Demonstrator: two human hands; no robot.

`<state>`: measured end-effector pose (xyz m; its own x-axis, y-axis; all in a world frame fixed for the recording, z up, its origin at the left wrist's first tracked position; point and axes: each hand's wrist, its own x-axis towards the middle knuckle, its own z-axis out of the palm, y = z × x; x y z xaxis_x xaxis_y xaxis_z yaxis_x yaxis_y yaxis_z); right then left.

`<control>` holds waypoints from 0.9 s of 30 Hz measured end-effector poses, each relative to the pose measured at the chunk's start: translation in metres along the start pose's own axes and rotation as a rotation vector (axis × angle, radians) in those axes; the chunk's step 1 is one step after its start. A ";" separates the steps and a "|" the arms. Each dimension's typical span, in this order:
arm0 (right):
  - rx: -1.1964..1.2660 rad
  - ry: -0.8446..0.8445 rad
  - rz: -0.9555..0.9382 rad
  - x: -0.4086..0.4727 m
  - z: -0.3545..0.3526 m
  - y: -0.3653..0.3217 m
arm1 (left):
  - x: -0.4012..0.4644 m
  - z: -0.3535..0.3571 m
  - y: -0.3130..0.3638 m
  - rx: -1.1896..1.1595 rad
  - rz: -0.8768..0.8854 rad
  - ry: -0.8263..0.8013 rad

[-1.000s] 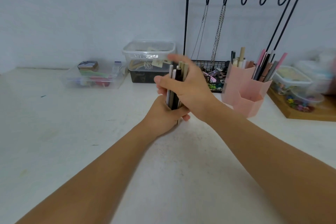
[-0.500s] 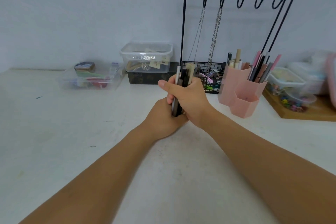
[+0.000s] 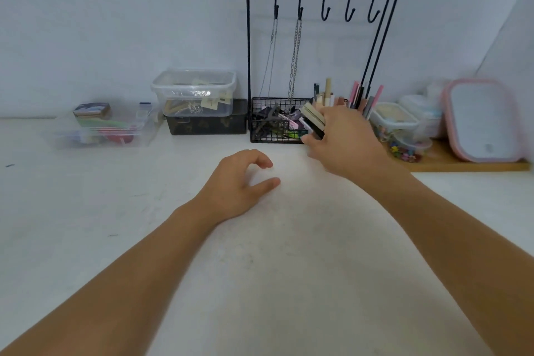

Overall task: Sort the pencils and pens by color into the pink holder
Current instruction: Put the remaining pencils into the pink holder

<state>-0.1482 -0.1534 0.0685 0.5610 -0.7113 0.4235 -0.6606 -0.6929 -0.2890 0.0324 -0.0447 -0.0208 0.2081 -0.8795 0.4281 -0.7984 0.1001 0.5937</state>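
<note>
Nearest, at the frame's centre, the left hand (image 3: 239, 182) rests on the white tabletop (image 3: 289, 269), fingers loosely curled and apart, holding nothing. Further back, right of centre, the right hand (image 3: 344, 141) has its fingers clamped on a bundle of pens (image 3: 313, 118), blurred. Its bulk hides the pink holder; only stored pens (image 3: 358, 95) show above. This looks like the delivery step: next, pick the matching compartment and lower the bundle upright.

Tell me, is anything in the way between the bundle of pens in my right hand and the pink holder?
Nothing visible stands between them. The right hand grips the bundle of pens directly in front of the pink holder, hiding its body. The wire basket sits just left, off the path.
</note>
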 end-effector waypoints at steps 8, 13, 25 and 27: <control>-0.015 -0.197 0.058 -0.015 0.012 0.031 | -0.004 0.002 0.006 -0.107 0.006 0.022; 0.071 -0.257 -0.001 -0.031 0.014 0.011 | -0.002 0.002 0.011 -0.139 -0.065 0.046; 1.438 0.357 0.278 0.007 -0.029 -0.028 | 0.003 0.002 0.011 -0.234 -0.079 -0.127; 1.397 0.353 0.284 0.006 -0.014 -0.033 | 0.004 0.003 0.010 -0.219 -0.081 -0.131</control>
<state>-0.1302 -0.1331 0.0929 0.2136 -0.9173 0.3360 0.3986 -0.2322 -0.8873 0.0237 -0.0482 -0.0151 0.1798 -0.9400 0.2901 -0.6381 0.1129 0.7616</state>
